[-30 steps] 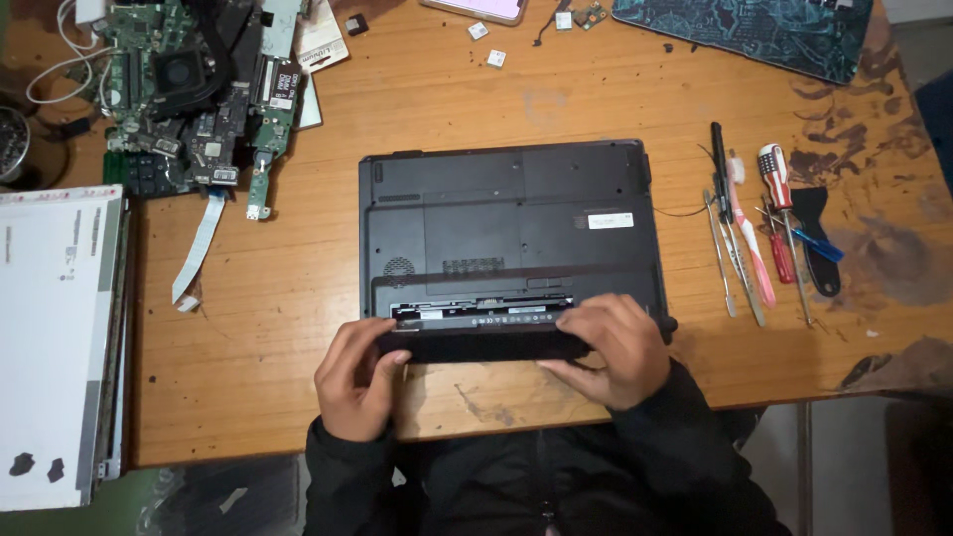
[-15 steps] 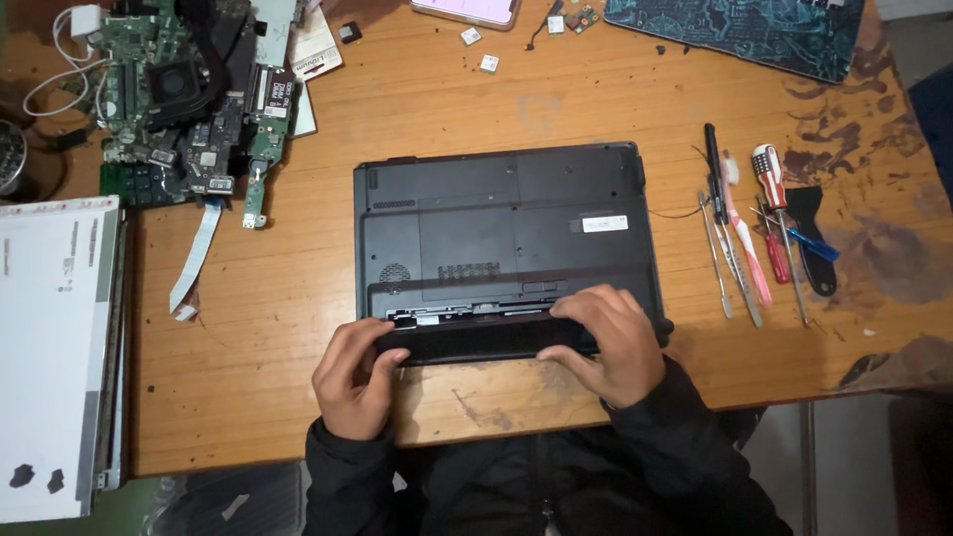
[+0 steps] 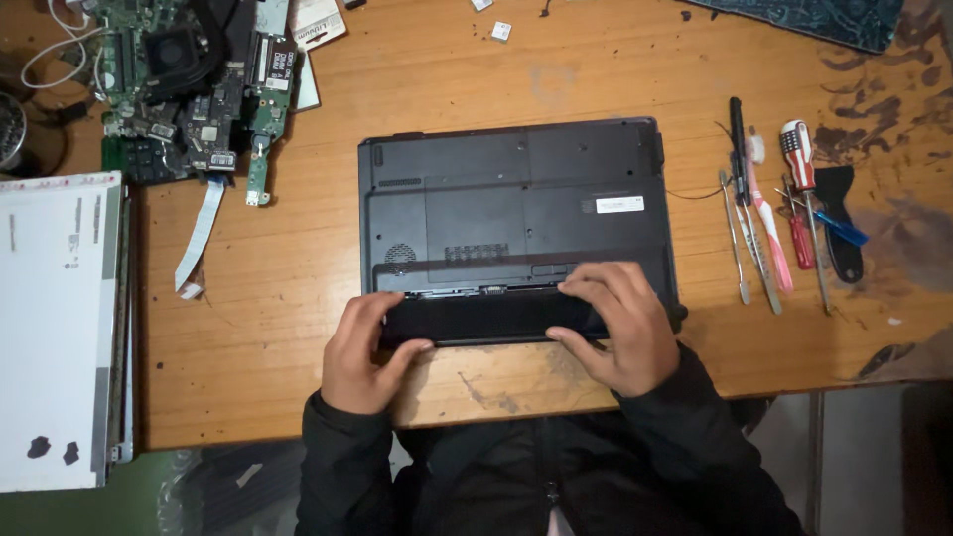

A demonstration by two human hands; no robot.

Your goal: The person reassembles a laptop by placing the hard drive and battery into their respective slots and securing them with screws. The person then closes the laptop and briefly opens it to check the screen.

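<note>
both hands, left hand (image 3: pixel 359 349) and right hand (image 3: pixel 617 326), grip the long black battery (image 3: pixel 486 316), nearly seated in the upturned laptop (image 3: pixel 511 203); a thin gap remains.

White label (image 3: pixel 619 204) on laptop base (image 3: pixel 476 199); bare screen panel (image 3: pixel 55 328) far left

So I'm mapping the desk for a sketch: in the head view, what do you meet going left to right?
White display panel → white ribbon cable → left hand → right hand → metal tweezers → red-handled screwdriver → black scraper.
</note>
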